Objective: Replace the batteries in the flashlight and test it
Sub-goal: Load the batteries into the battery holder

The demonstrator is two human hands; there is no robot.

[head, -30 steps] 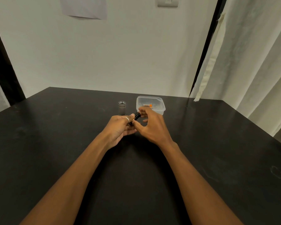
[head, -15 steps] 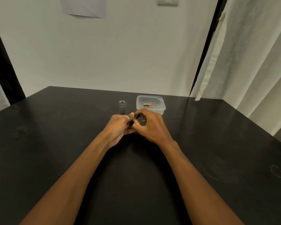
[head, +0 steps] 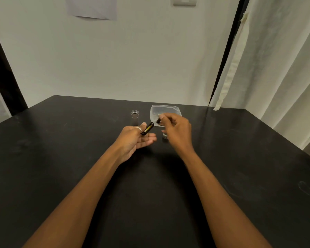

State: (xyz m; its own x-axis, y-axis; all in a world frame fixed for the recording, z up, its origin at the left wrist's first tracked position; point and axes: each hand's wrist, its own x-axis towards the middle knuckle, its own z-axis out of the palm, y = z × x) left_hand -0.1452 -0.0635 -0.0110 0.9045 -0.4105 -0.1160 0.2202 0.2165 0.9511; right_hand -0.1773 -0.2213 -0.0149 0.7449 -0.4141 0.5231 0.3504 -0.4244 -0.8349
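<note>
Black matte surface (head: 61, 176) across the near field, two bare forearms reaching in from the near edge. Hands apart, a clear gap between them.

Left hand (head: 134, 138): palm up, fingers loosely extended to the right, ring on one digit. Thumb pinning a slim black cylinder (head: 148, 128) with a yellow stripe against the fingers, far end tilted up and to the right.

Right hand (head: 177, 129): slightly farther and to the right, raised off the surface, fingertips pinching a small dark piece (head: 158, 120). Blurred; cannot tell what it is.

Small metal cap (head: 165, 136) standing on the surface just below the right hand, between the two hands.

Farther out, left of centre: silvery flashlight body (head: 134, 118), upright, open end up, just beyond the left hand and untouched.

Right of it: clear plastic container (head: 166, 108), lidless, partly behind the right fingertips.

Beyond: pale wall, paper sheet (head: 91, 8) and switch plate (head: 184, 1) at the top, pale curtain (head: 276, 68) on the right.
</note>
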